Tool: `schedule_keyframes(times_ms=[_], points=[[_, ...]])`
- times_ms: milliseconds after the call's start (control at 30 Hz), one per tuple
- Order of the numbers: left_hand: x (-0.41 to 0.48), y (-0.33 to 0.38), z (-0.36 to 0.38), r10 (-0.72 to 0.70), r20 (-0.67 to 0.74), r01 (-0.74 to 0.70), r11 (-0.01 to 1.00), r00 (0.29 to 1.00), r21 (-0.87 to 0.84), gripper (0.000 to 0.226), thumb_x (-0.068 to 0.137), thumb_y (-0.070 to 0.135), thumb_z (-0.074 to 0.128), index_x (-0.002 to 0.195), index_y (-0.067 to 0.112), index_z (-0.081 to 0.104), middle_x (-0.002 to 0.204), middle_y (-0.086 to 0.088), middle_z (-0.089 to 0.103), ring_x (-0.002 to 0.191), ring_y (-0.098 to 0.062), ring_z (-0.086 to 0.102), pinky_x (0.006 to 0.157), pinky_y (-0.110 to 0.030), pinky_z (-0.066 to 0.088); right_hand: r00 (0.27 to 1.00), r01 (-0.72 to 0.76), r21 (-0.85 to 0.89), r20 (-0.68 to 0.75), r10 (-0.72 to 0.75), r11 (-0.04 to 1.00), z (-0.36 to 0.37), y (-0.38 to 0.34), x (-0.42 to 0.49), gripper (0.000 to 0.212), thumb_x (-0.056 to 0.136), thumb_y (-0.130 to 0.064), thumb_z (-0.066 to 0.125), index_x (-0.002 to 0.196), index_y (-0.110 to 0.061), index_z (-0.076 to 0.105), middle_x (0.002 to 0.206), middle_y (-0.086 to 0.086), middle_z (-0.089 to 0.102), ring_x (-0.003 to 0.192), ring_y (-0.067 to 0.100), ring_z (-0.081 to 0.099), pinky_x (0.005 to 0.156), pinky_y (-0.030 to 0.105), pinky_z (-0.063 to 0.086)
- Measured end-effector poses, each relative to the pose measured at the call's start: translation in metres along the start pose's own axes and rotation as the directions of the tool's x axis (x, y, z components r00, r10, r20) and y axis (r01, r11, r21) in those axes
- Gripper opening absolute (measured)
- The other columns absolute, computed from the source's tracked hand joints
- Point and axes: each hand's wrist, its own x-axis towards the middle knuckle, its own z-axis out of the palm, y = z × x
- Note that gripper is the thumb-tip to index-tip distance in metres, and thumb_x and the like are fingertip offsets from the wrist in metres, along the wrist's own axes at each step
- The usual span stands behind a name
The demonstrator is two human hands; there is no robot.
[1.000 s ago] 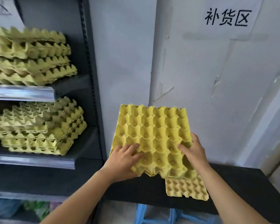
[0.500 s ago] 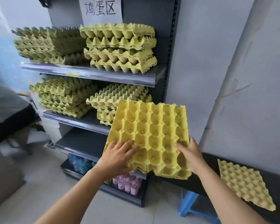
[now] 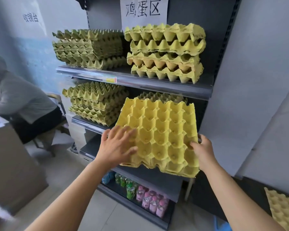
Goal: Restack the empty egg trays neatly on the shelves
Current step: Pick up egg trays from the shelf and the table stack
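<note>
The left grip (image 3: 117,145) is lying flat and blurred, fingers spread, on the left part of the held trays (image 3: 158,130). It is pressing rather than clasping. With nothing curled round that edge, the bundle could be sliding or fanning apart as it goes in.

The trays are reaching from this grip rightward and upward, tilted toward the camera. Their far edge is rising in front of the middle-shelf stack (image 3: 162,95), which is sitting just beyond and above both grips. That stack is mostly hidden behind the load, so alignment is being judged half blind. The cups could be failing to nest, leaving the pile crooked. The upper shelf (image 3: 140,80) is hanging close over it, and a raised far edge could be catching there.

The right grip (image 3: 203,150) is pinching the trays' right edge, thumb on top, fingers hidden beneath. Well right of and below it, 1 loose tray (image 3: 284,209) is lying on the black desk (image 3: 255,185).
</note>
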Motion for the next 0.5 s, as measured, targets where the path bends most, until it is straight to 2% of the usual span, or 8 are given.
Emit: schedule_keyframes(times_ms=[67,133,200,267,400,500], points=[[0.021,-0.016,0.004,-0.239,0.002,0.238,0.967,0.971,-0.088,0.065,0.085,0.069,0.031,0.141,0.037,0.029,0.151,-0.001,0.023,0.137,-0.027,0.023,0.109,-0.049,0.019,1.000,0.004,0.022,-0.001,-0.004,1.000,0.015,-0.007,0.015,0.034,0.089,-0.001,0.052,0.121,-0.014,0.056,0.108,0.007,0.063,0.093,0.027,0.063,0.076,0.036,0.052],[0.038,-0.029,0.007,-0.367,0.056,0.367,0.889,0.929,-0.274,0.049,0.087,0.052,0.051,0.132,0.035,0.040,0.144,-0.004,0.028,0.120,-0.029,0.044,0.097,-0.047,0.041,1.000,0.014,0.027,-0.007,-0.014,1.000,0.027,-0.014,0.026,0.032,0.089,0.000,0.052,0.116,-0.015,0.058,0.107,0.008,0.065,0.092,0.027,0.064,0.078,0.037,0.053],[0.055,-0.040,0.010,-0.365,0.107,0.375,0.826,0.925,-0.422,0.044,0.086,0.042,0.058,0.127,0.030,0.047,0.138,-0.004,0.033,0.099,-0.025,0.055,0.084,-0.043,0.052,1.000,0.019,0.026,-0.022,-0.018,0.999,0.038,-0.023,0.036,0.030,0.089,0.000,0.051,0.113,-0.017,0.057,0.105,0.008,0.065,0.092,0.027,0.064,0.081,0.041,0.054],[0.069,-0.048,0.014,-0.345,0.117,0.358,0.810,0.931,-0.465,0.045,0.086,0.037,0.061,0.128,0.024,0.050,0.138,-0.004,0.034,0.091,-0.019,0.053,0.083,-0.040,0.052,0.999,0.023,0.015,-0.044,-0.022,1.000,0.045,-0.029,0.043,0.032,0.090,-0.001,0.051,0.117,-0.017,0.057,0.106,0.007,0.064,0.094,0.027,0.063,0.082,0.041,0.053],[0.101,-0.066,0.022,-0.331,0.060,0.317,0.811,0.942,-0.493,0.047,0.086,0.036,0.062,0.129,0.021,0.052,0.141,-0.002,0.035,0.101,-0.019,0.053,0.084,-0.035,0.050,0.992,0.041,-0.005,-0.117,-0.042,0.999,0.059,-0.039,0.061,0.035,0.091,-0.004,0.052,0.124,-0.015,0.055,0.111,0.006,0.062,0.095,0.025,0.061,0.079,0.037,0.050],[0.124,-0.083,0.029,-0.296,0.069,0.291,0.823,0.953,-0.487,0.048,0.085,0.039,0.062,0.129,0.024,0.052,0.141,0.000,0.035,0.103,-0.021,0.055,0.080,-0.037,0.051,0.982,0.020,0.015,-0.186,-0.017,1.000,0.073,-0.043,0.070,0.041,0.090,-0.007,0.055,0.129,-0.016,0.053,0.118,0.005,0.060,0.101,0.025,0.059,0.081,0.036,0.049]])
